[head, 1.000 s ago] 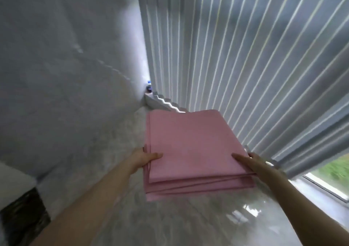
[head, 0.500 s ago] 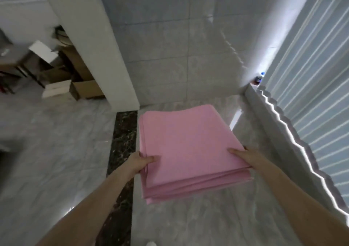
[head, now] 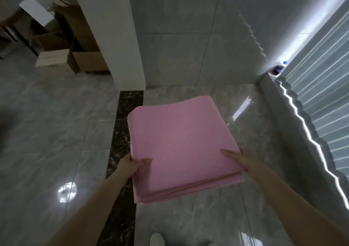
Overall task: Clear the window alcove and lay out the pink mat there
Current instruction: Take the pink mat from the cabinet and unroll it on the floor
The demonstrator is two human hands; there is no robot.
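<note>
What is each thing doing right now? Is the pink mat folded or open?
Mat: folded in layers, held above the floor.
Left hand: grips the mat's near left edge.
Right hand: holds the mat's near right edge.
Blinds: closed, light showing at the bottom edge.
Bottle: upright in the far corner.
Boxes: open, stacked behind the pillar.

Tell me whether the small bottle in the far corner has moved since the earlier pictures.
No. The bottle sits in the same corner where the ledge meets the wall; only the camera turned.
</note>
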